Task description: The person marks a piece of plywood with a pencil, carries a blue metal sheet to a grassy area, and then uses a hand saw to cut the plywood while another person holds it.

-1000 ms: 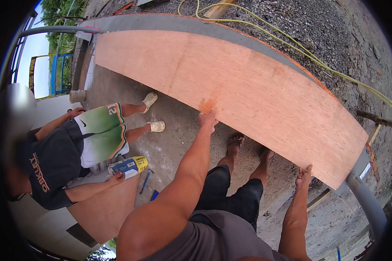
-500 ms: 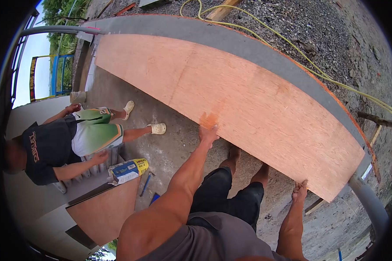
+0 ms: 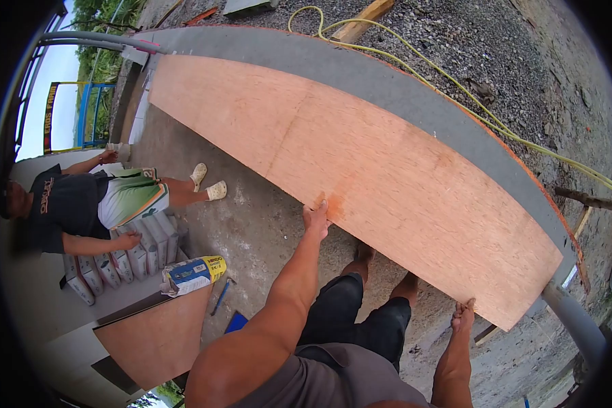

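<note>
Your left hand [image 3: 317, 219] and right hand [image 3: 463, 317] pinch the near edge of the plywood sheet [image 3: 387, 170], thumbs on top, set well apart probably to keep the long span steady, while its far side lies along the grey slab [image 3: 360, 75], which likely bears some weight.

Plywood sheet [image 3: 387, 170], one: long, pinkish-tan, grained, broad face upward; faint crosswise line left of middle; orange smudge at near edge; positioned lengthwise along grey ledge [image 3: 319, 61], which shows beyond its far edge.
</note>
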The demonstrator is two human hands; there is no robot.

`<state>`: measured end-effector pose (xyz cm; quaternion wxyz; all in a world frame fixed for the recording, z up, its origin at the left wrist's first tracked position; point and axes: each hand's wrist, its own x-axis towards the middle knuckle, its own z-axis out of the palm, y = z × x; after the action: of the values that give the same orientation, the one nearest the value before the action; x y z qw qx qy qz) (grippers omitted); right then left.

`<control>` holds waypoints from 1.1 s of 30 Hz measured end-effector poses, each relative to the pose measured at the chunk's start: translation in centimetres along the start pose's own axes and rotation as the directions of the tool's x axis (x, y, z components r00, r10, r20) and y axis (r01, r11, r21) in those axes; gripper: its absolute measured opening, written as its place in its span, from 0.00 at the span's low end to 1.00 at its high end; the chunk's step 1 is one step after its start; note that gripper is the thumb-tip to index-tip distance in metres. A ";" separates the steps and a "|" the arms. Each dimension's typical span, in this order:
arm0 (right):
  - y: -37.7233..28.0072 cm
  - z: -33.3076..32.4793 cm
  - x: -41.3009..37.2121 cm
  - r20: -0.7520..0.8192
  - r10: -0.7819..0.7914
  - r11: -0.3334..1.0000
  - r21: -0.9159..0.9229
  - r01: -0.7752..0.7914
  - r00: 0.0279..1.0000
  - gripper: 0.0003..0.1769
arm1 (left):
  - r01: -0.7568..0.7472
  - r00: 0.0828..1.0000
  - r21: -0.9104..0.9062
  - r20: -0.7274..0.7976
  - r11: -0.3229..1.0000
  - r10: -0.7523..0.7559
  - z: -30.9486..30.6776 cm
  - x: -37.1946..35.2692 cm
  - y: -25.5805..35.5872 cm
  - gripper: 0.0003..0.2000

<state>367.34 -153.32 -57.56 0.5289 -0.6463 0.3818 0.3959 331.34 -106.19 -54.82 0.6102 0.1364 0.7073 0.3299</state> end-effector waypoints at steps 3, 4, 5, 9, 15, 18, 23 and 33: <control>2.3 0.9 -3.0 0.046 -0.009 0.999 0.041 0.007 0.999 0.22 | 0.027 0.998 0.088 -0.052 0.996 -0.022 -2.1 -0.2 1.2 0.25; 2.3 1.1 -3.8 0.097 -0.049 0.992 0.118 0.038 0.994 0.21 | 0.041 0.999 0.106 -0.021 0.994 -0.039 -1.8 -0.8 1.5 0.25; 2.1 2.1 -4.2 -0.103 -0.047 0.998 0.046 0.051 0.994 0.20 | 0.006 1.000 0.132 0.023 0.991 -0.009 -2.0 -0.1 1.2 0.24; 1.7 2.7 -3.6 -0.154 -0.080 0.995 0.040 0.087 0.985 0.17 | 0.197 0.944 0.128 0.243 0.972 -0.223 -4.7 6.7 -0.3 0.19; 0.4 4.5 -4.0 -0.263 -0.154 0.956 0.203 0.210 0.952 0.16 | 0.158 0.967 0.284 0.151 0.946 -0.207 -0.4 0.7 1.4 0.22; 1.2 3.7 -3.5 -0.234 -0.148 0.956 0.216 0.200 0.961 0.16 | 0.137 0.973 0.332 0.133 0.933 -0.190 -1.1 1.1 1.3 0.21; 0.7 4.3 -4.1 -0.254 -0.173 0.938 0.253 0.238 0.951 0.18 | 0.112 0.973 0.358 0.152 0.927 -0.176 -2.2 2.1 1.2 0.22; 0.1 1.3 -7.2 -0.290 0.055 0.991 0.136 -0.016 0.956 0.25 | 0.165 0.958 0.559 0.106 0.813 -0.268 -2.3 0.1 1.0 0.30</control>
<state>364.25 -151.53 -51.15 0.5008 -0.6545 0.4928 0.2793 328.89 -106.07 -54.18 0.6410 0.2516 0.7245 0.0298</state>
